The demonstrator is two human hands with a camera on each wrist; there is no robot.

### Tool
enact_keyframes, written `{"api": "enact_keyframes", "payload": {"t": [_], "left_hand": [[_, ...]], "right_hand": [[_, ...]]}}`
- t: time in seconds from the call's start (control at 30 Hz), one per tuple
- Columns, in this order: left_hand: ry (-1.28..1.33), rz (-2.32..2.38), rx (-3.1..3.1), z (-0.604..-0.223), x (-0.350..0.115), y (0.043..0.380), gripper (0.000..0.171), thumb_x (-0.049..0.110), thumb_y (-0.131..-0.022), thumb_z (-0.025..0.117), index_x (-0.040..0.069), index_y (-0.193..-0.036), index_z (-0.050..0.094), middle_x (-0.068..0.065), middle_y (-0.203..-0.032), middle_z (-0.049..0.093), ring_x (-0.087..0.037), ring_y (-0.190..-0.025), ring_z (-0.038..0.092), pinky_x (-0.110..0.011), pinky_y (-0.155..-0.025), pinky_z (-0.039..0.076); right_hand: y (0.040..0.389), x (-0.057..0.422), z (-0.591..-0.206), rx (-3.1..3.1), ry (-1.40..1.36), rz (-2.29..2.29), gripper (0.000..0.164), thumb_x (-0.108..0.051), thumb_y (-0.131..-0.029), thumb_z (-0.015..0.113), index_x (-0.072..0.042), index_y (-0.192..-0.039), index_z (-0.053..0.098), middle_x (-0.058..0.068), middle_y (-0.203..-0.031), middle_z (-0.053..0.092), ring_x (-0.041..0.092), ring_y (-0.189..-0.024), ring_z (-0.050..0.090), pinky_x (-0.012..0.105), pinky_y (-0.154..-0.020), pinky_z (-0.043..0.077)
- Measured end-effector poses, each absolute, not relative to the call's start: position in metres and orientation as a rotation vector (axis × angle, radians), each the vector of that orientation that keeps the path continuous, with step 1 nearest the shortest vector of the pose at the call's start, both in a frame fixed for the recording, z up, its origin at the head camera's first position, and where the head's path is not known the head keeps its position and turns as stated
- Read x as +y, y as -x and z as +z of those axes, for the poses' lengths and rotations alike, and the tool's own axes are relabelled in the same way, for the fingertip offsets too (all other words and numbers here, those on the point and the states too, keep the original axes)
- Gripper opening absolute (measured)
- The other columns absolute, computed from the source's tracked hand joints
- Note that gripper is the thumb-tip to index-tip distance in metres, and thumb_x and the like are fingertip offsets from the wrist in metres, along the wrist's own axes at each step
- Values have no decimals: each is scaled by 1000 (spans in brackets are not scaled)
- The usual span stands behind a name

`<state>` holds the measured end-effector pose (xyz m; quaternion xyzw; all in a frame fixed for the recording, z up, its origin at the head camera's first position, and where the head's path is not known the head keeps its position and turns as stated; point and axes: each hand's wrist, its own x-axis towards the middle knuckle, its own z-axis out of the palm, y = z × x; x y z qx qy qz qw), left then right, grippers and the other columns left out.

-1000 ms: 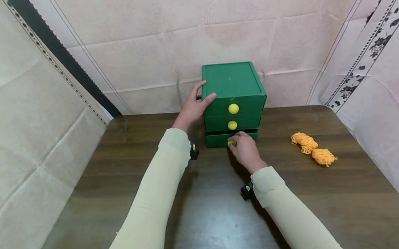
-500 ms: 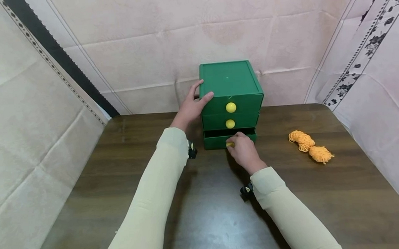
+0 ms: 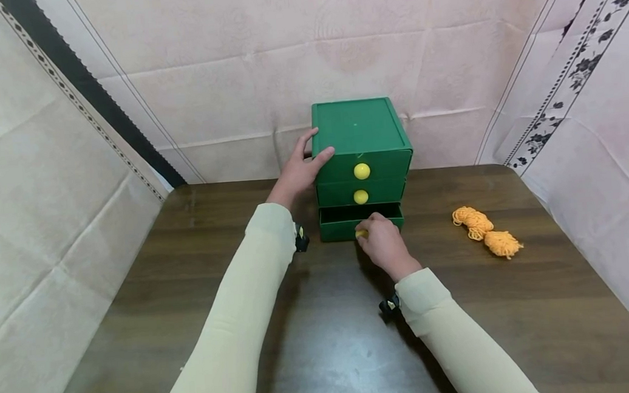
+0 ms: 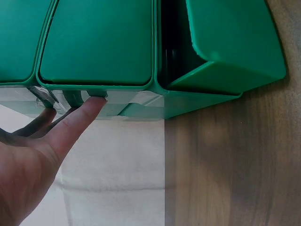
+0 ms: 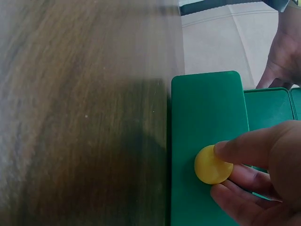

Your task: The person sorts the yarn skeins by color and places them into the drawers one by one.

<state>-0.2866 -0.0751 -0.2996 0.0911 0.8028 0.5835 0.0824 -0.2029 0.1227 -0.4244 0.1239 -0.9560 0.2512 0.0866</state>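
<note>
A green three-drawer cabinet [image 3: 359,126] with round yellow knobs stands at the back of the table. Its bottom drawer [image 3: 336,231] is pulled partway out, and a dark gap shows above the front panel. My right hand [image 3: 383,243] pinches the yellow knob [image 5: 211,165] of that drawer between thumb and fingers. Against the cabinet's left side rests my left hand [image 3: 298,170], its fingers extended and fingertips on the wall. Clear tape runs along that side in the left wrist view. The upper two drawers are closed.
Two bundles of orange yarn [image 3: 478,224] lie end to end on the wooden table [image 3: 217,288], right of the cabinet. Pale cloth [image 3: 229,74] hangs behind and at both sides.
The bottom drawer has slid farther out toward me, with my right hand on its knob. My left hand stays against the cabinet's side. The head view has shifted slightly.
</note>
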Motion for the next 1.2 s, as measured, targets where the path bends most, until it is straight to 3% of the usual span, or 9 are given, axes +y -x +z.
{"api": "enact_keyframes", "payload": {"t": [0.37, 0.83, 1.2], "left_hand": [[-255, 1727, 2405, -299, -75, 287, 74, 57, -90, 59, 46, -150, 19, -11, -150, 36, -32, -124, 52, -56, -95, 48], [-260, 1734, 2397, -300, -76, 287, 75, 57, -89, 60, 46, -151, 18, -11, -150, 36, -32, -123, 53, -56, -92, 50], [-259, 1726, 2409, -300, -75, 287, 75, 57, -90, 59, 46, -151, 18, -11, -150, 36, -32, -123, 53, -54, -88, 52]], "right_hand": [[195, 122, -421, -2874, -353, 770, 18, -15, -90, 69, -6, -105, 73, 10, -103, 61, 24, -87, 62, 39, -78, 56], [187, 122, -423, -2880, -388, 724, 24, -13, -90, 69, -9, -114, 72, 12, -106, 59, 25, -84, 62, 37, -74, 56], [186, 117, -432, -2792, -392, 676, 19, -9, -87, 71, -7, -106, 74, 12, -101, 55, 26, -84, 62, 41, -77, 54]]}}
